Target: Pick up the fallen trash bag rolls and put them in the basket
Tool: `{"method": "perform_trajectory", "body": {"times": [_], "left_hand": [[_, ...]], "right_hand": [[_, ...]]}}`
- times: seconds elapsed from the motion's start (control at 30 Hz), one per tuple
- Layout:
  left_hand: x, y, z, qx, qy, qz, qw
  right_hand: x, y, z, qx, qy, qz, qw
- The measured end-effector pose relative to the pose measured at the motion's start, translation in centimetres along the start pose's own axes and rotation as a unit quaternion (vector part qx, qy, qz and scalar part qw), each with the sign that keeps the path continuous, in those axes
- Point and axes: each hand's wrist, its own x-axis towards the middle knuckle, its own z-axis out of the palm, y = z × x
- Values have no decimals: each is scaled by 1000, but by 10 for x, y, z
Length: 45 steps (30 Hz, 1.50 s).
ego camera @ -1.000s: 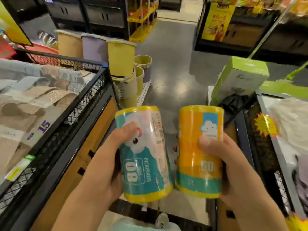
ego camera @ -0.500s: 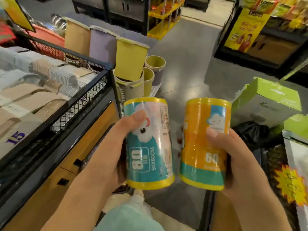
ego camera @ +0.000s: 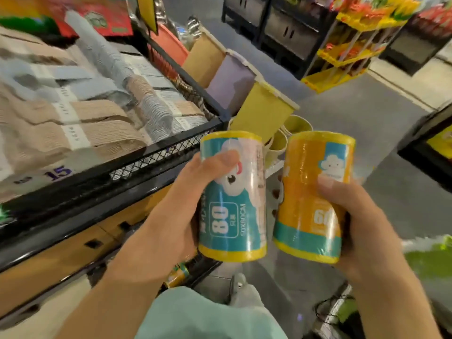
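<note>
Teal and yellow shrink-wrap covers the roll marked 80 (ego camera: 232, 199), which the left hand (ego camera: 176, 216) grips upright, thumb across the cartoon cloud face and fingers hidden behind; just beside it, at about three o'clock, the right hand (ego camera: 359, 216) grips an orange roll marked 60 (ego camera: 313, 196) the same way, tilted slightly outward at the top. The two rolls are near each other but not quite touching, held above the floor in the aisle. A wire mesh bin (ego camera: 156, 155) with a black frame runs from nine toward eleven o'clock and holds banded folded towels (ego camera: 80, 123); whether this is the basket meant for the rolls I cannot tell, and no bin of matching rolls shows here. Low at seven o'clock, near the foot of the bin, a small yellow and teal cylinder (ego camera: 177, 275) lies on the floor and looks like another fallen roll, though it is too blurred to be sure. To carry this step well, I would keep each thumb pressed on the film, since glossy wrap is likely slippery, and keep the rolls upright while turning to find the proper basket. Lower each roll over the rim and let go only once it rests, one hand at a time, so neither bounces out. Then return for the one on the floor.
</note>
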Motion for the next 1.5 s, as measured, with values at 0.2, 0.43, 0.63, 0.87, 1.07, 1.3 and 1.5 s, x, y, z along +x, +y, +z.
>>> {"method": "perform_trajectory", "body": {"times": [0.2,0.43,0.63,0.87,1.07,1.3,1.5], "left_hand": [[13,-22,19,-264,122,-6,957],[45,-45,33,-230,324,22,917],[50,-71,17,-219,373,43,901],[72,-117,-33,-185,424,4,887],[100,-201,-82,-185,442,-64,875],[165,-366,-142,-209,492,-116,837],[215,-513,-184,-192,502,-148,830]], "right_hand": [[102,-1,-18,-11,-162,37,986],[189,11,-13,-73,-307,92,944],[222,38,3,-109,-367,140,913],[247,96,30,-218,-353,152,897],[283,194,25,-311,-331,179,873],[339,375,1,-448,-395,181,782],[368,525,-21,-532,-487,111,684]]}}
